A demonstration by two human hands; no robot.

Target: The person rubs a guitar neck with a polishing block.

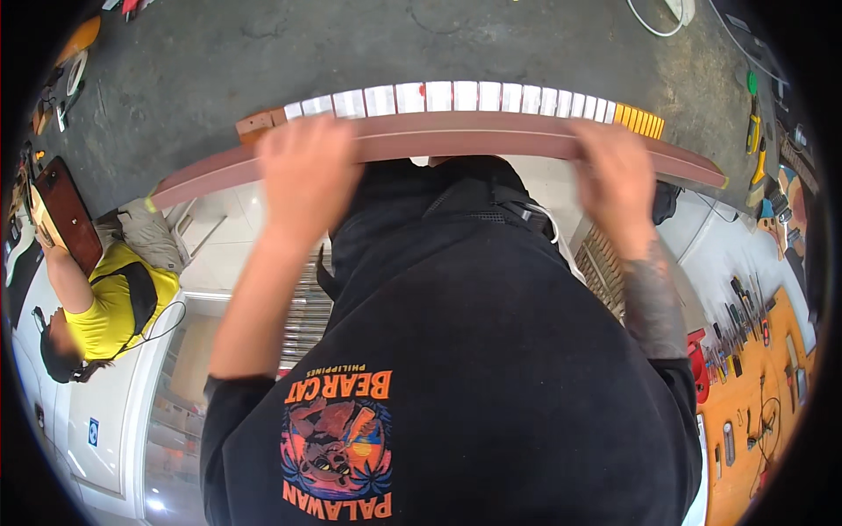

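Both my hands lie over a long reddish-brown bar (pixel 465 144) that runs left to right along the near edge of the workbench. My left hand (pixel 309 175) is closed over its left part and my right hand (pixel 617 175) over its right part; motion blurs the fingers of both. Just beyond the bar shows what looks like a guitar neck (pixel 410 96), partly hidden by the bar. White strips cover most of it, with narrower yellow strips (pixel 638 120) at the right end. A brown wooden end piece (pixel 260 124) sticks out at the left.
The dark grey workbench (pixel 333 44) extends away from me. At its right edge lie green-and-yellow hand tools (pixel 753 123); a white cable (pixel 662 29) curls at the far right. To the left, a person in a yellow shirt (pixel 132 302) holds a brown panel (pixel 68 215). Tools hang on an orange board (pixel 745 394).
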